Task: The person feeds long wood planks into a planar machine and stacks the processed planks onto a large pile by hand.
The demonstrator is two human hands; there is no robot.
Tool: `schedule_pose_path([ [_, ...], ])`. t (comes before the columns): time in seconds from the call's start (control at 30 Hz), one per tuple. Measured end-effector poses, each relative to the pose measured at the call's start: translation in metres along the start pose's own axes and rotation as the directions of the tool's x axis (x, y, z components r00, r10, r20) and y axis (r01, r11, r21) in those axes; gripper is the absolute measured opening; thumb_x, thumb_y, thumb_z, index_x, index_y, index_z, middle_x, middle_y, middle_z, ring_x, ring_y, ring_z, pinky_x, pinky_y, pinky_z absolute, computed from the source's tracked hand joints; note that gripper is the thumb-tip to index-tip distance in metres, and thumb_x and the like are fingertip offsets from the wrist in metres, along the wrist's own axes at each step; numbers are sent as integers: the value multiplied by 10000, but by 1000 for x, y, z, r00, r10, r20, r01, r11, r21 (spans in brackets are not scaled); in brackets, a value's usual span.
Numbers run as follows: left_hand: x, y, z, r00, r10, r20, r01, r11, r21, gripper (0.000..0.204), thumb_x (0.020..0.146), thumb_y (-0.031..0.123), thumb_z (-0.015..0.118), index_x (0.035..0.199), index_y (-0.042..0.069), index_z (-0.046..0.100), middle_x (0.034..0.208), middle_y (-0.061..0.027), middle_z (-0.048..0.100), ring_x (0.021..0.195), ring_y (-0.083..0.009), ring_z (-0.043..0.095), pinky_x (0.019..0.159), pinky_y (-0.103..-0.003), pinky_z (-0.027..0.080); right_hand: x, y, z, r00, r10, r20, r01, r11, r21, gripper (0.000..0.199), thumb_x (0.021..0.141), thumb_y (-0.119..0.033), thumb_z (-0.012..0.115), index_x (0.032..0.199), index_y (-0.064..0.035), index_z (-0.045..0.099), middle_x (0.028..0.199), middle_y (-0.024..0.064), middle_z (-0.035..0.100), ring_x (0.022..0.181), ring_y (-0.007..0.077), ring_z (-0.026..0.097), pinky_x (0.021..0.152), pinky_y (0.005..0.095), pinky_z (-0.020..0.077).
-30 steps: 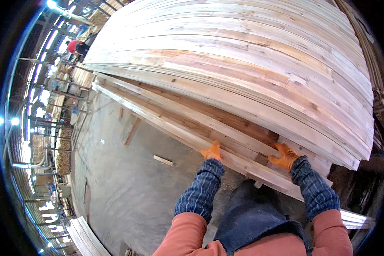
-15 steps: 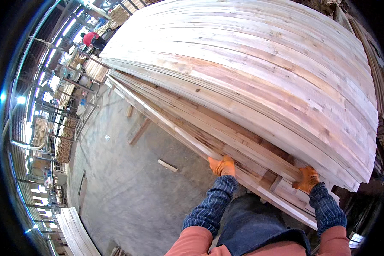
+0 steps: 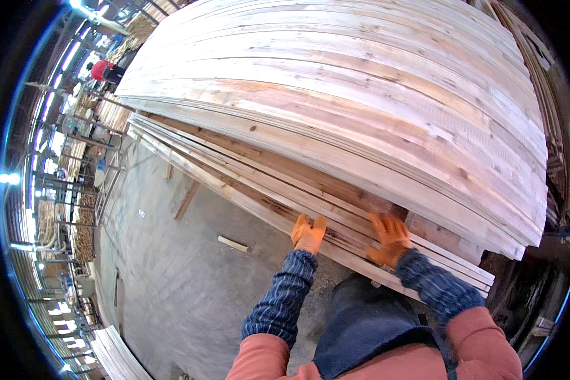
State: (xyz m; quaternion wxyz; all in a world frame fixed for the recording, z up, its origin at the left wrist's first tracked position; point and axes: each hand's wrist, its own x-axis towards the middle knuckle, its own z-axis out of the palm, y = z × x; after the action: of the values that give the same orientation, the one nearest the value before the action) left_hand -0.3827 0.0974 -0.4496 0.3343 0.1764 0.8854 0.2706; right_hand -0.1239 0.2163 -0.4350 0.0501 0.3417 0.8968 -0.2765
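Both my hands wear orange gloves. My left hand [image 3: 308, 234] rests at the near edge of a row of long, narrow wooden boards [image 3: 259, 190], its thumb and fingers apart. My right hand [image 3: 388, 239] lies over the same boards farther right, fingers spread and slightly blurred. These boards lie close together there, with their right ends near one another. Behind them rises a large stack of pale planks [image 3: 361, 107], its top layer laid side by side. A dark gap shows between the stack and the narrow boards.
Small wood offcuts [image 3: 233, 243] lie on the concrete floor [image 3: 164, 285] to the left. More pale boards [image 3: 117, 354] are at the lower left. A person in a red top [image 3: 104, 71] bends by racks of timber at the far left. Dark timber [image 3: 519, 297] stands at the right.
My right hand has moved left and let go of the board near the stack. That board now lies against the nearer ones. My left hand has loosened from the front board's edge.
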Motion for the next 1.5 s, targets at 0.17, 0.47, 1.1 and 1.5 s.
schedule_pose_path([
  [0.17, -40, -9, 12, 939, 255, -229, -247, 967, 65, 760, 826, 421, 783, 1398, -20, 547, 1347, -279, 618, 1240, -448, 593, 1049, -473, 492, 39, -27, 2, 989, 51, 138, -27, 984, -174, 1058, 798, -449, 766, 1670, -233, 208, 1594, 198, 401, 1459, 395, 409, 1195, 584, 320],
  [0.47, -22, 36, -95, 803, 593, 56, -413, 488, 769, 1027, 800, 287, 798, 1662, 194, 246, 1691, -146, 288, 1529, -367, 327, 1225, -490, 330, -108, 46, -81, 1000, 16, 16, -14, 994, -109, 1073, 679, -316, 827, 1626, -194, 336, 1451, 199, 555, 1325, 401, 539, 1125, 579, 396],
  [1.1, -31, 65, -57, 214, 684, 697, -829, -251, 501, 515, 788, 321, 712, 1199, 22, 630, 1073, -182, 662, 1060, -391, 637, 965, -508, 516, -505, 199, -136, 692, 703, -164, -694, 587, -417, 953, 833, -146, 694, 1664, -283, 249, 1594, 141, 450, 1523, 342, 365, 1300, 508, 189],
  [1.5, -318, 194, 178, -69, 624, 779, -908, -363, 210, 899, 629, 436, 853, 1359, 20, 534, 1182, -205, 656, 1099, -405, 623, 1016, -515, 472, -468, 203, -85, 741, 276, -612, -464, 870, -169, 1147, 631, -69, 754, 1659, -266, 284, 1628, 172, 409, 1526, 369, 365, 1288, 544, 236],
])
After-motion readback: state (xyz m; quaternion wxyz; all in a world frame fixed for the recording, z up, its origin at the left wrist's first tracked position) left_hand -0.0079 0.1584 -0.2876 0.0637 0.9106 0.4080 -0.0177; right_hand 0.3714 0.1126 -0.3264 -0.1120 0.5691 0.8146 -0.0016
